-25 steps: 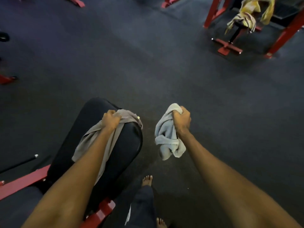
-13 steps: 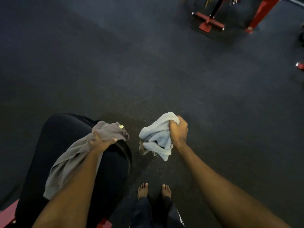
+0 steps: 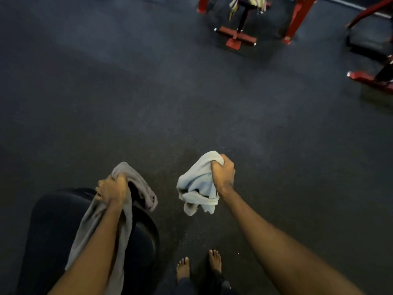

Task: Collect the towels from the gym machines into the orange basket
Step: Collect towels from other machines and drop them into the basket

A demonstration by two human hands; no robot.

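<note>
1. Spreading across the view, dark speckled rubber floor [image 3: 148, 92].
2. Black padded machine seat [image 3: 53, 231], lower left.
3. Long taupe cloth towel [image 3: 125, 220] trails over the seat, bunched in the closed left hand [image 3: 111, 189].
4. Crumpled pale-blue terry towel [image 3: 196, 186] hangs from the clenched right hand [image 3: 223, 173], clear of the floor.

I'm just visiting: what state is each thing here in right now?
Left hand: closed on the grey towel.
Grey towel: gripped, hanging over the black pad.
Right hand: closed on the white towel.
White towel: bunched, held off the floor.
Striped towel: draped on the red machine.
</note>
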